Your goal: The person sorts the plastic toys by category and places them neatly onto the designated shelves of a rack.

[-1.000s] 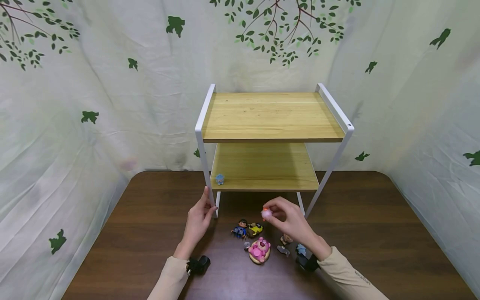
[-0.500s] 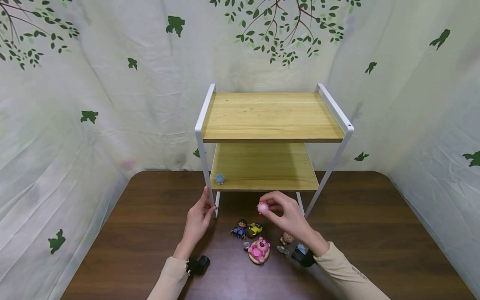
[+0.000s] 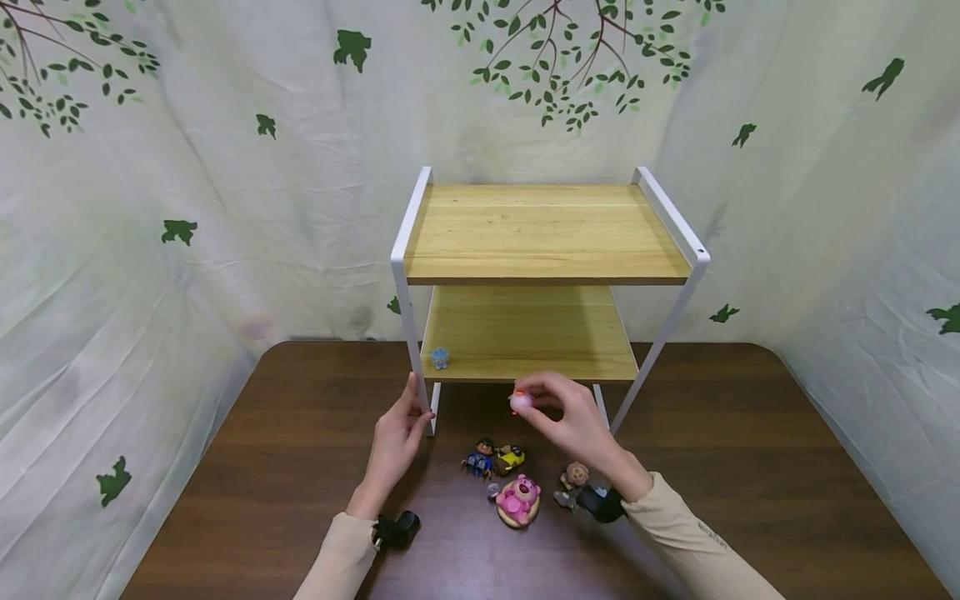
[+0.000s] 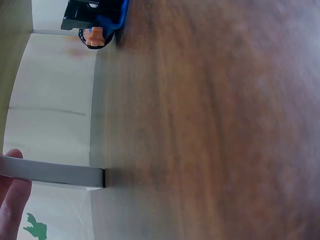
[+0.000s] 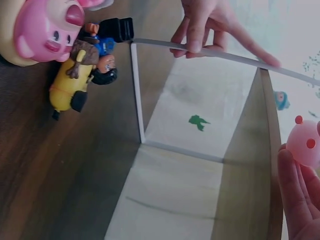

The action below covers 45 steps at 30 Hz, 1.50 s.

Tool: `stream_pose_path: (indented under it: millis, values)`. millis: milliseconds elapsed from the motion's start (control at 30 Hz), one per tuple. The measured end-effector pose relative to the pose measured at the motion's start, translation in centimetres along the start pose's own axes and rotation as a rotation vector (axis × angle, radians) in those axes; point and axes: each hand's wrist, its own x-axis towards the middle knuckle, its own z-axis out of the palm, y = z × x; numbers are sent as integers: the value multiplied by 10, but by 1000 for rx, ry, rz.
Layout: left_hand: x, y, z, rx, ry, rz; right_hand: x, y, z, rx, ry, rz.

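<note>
My right hand (image 3: 573, 417) pinches a small round pink toy figure (image 3: 521, 402) with orange-red parts, just in front of the lower shelf's edge. In the right wrist view the pink toy (image 5: 306, 142) shows between thumb and fingers. My left hand (image 3: 397, 433) holds the white front left leg (image 4: 55, 171) of a two-tier shelf, with fingers on both sides of it. On the lower board (image 3: 532, 333), near its left front corner, stands a small blue figure (image 3: 439, 358). The upper board (image 3: 547, 233) is light wood.
On the brown table (image 3: 300, 467) before the shelf lie a pink bear figure (image 3: 518, 500), a dark-haired blue figure (image 3: 480, 460), a yellow figure (image 3: 509, 459), a tan figure (image 3: 574, 475) and small grey pieces (image 3: 564, 499). A leaf-printed cloth (image 3: 225, 275) hangs around the table.
My right hand has moved up and slightly left with the pink toy, toward the lower shelf. The tan figure now shows more fully beside the wrist. My left hand stays on the leg.
</note>
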Motion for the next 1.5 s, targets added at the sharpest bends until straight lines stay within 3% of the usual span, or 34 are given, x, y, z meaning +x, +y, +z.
stream_pose_path:
  millis: [600,967,1200,1500]
  values:
    - [1,-1,2,3,18,35,21,-3,8,26,32,-6]
    - [0,0,1,11,19,14,34,-4,15,-1,27,33]
    - [1,1,0,-4,10,7,35,38,28,2,47,35]
    - [0,-1,1,-2,28,17,44,41,36,39,48,35]
